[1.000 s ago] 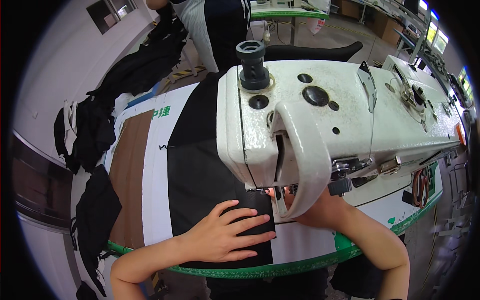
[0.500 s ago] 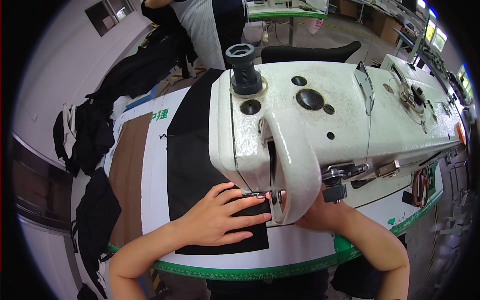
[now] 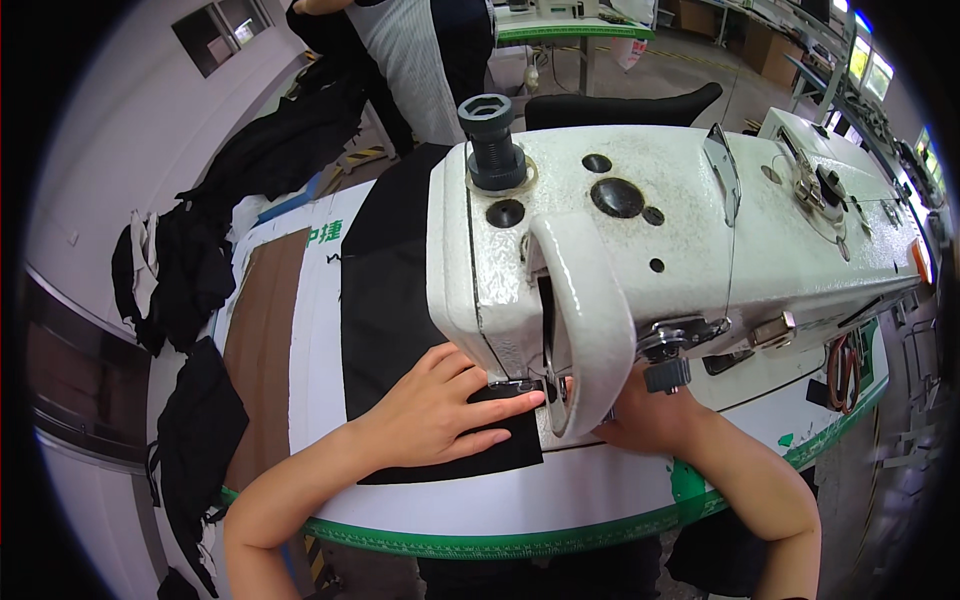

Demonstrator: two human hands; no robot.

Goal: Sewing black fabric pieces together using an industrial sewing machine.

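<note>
Left hand fingers: spread flat, palm down, on the black fabric panel (image 3: 400,330); left hand (image 3: 440,410) gripping nothing, just pressing; index fingertip beside the presser foot (image 3: 525,385).
Right hand fingers: mostly hidden behind the sewing machine head; right hand (image 3: 640,420) resting on the tabletop just right of the needle area; cannot tell how far open or what is held.
Black fabric panel: lying flat on the tabletop, running from the near edge under the left hand away beneath the machine head, far end reaching the back of the tabletop.
Sewing machine (image 3: 680,250): white, industrial, worn paint; black knob on top near the left end; thread guides along the top to the right.
Tabletop (image 3: 310,350): white with green rim, brown strip along the left side.
Loose black garments (image 3: 190,270): heaped off the left edge, more piled at the back left.
Other person (image 3: 420,50): standing beyond the tabletop, only torso visible.
</note>
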